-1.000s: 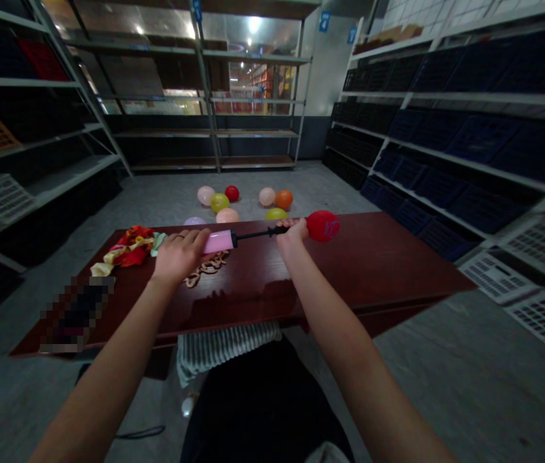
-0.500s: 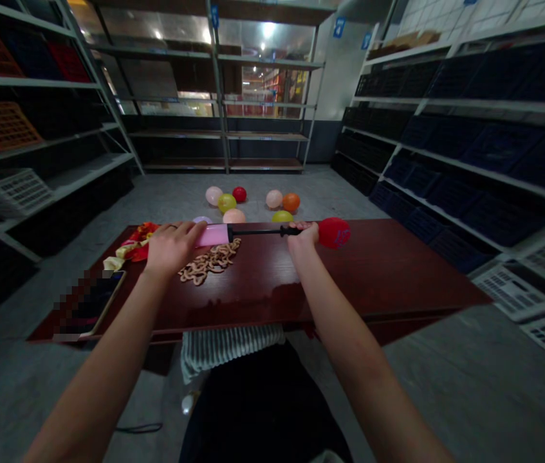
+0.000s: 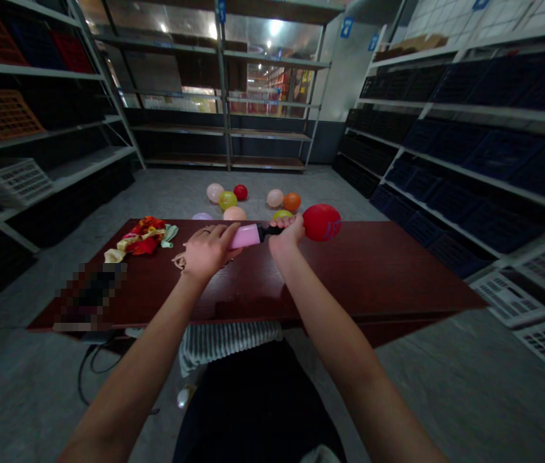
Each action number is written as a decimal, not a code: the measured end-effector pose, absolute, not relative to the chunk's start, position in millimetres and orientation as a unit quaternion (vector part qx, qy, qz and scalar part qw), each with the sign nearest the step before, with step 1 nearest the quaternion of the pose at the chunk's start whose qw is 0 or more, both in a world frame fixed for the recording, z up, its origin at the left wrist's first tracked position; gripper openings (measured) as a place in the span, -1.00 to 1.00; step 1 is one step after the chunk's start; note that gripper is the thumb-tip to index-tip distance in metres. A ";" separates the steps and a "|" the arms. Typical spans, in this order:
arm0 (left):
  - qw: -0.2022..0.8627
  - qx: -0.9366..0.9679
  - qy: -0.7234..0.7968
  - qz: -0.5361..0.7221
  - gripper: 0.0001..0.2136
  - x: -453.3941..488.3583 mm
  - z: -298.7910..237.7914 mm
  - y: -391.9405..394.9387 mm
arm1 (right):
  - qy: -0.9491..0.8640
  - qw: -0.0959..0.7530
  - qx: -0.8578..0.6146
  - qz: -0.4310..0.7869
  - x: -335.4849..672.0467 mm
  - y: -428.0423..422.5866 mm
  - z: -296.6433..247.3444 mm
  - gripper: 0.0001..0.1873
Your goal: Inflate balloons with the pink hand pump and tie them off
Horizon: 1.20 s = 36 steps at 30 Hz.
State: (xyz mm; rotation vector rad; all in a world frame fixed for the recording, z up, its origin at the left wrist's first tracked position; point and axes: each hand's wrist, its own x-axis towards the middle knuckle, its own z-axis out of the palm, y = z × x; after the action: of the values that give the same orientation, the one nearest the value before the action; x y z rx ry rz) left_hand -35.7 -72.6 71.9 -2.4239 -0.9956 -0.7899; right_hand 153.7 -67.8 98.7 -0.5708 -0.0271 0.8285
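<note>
My left hand [image 3: 209, 251] is wrapped round the pink barrel of a hand balloon pump [image 3: 246, 236]. The black end of that pump is in my right hand [image 3: 287, 233], beside a partly inflated red balloon [image 3: 322, 222] with purple print. The balloon's neck is hidden by the fingers, so how it sits on the pump is not visible. Beneath my left hand, a bunch of tan rubber-like loops [image 3: 179, 260] lies mostly covered. Limp balloons [image 3: 144, 238] in red, yellow and pale green are heaped on the table's left side.
The dark red table [image 3: 349, 276] spans the front. A blurred-out flat object [image 3: 93, 296] rests at its left edge. Several inflated balloons [image 3: 228, 200] lie on the floor beyond. Shelves with crates [image 3: 4, 114] stand on both sides, and a metal rack [image 3: 226, 103] at the back.
The pump's black rod, drawn out before, is now pushed in. My hands have come together, mainly the left moving right. The red balloon looks larger and sits a little further left.
</note>
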 end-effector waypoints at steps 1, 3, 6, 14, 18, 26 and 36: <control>0.194 -0.866 -0.361 -0.287 -0.50 -35.7 69.3 -73.3 | -0.021 0.873 -0.282 0.398 151.4 -68.3 100.1 -0.66; 0.184 -0.865 -0.367 -0.287 -0.49 -37.5 65.4 -73.2 | -0.026 0.866 -0.300 0.400 150.0 -68.9 101.4 -0.66; 0.179 -0.870 -0.373 -0.269 -0.48 -40.2 61.1 -72.0 | -0.004 0.863 -0.313 0.397 151.5 -69.4 98.5 -0.66; 0.179 -0.871 -0.391 -0.237 -0.48 -47.8 49.2 -75.5 | 0.022 0.863 -0.311 0.397 160.5 -65.8 84.5 -0.67; 0.186 -0.873 -0.384 -0.235 -0.47 -60.9 54.6 -73.7 | 0.032 0.860 -0.314 0.400 183.0 -60.2 83.3 -0.68; 0.224 -0.880 -0.360 -0.216 -0.48 -90.8 65.6 -66.0 | 0.037 0.860 -0.326 0.390 230.2 -64.6 82.0 -0.69; 0.213 -0.872 -0.368 -0.242 -0.50 -89.2 98.1 -62.7 | 0.032 0.868 -0.310 0.386 233.8 -60.2 92.9 -0.68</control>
State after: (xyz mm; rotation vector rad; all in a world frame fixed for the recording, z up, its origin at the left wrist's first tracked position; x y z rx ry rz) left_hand -89.2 -62.7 98.1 -2.4215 -1.0222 -0.6723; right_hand 233.8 -60.2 92.9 -0.6483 0.0672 0.8086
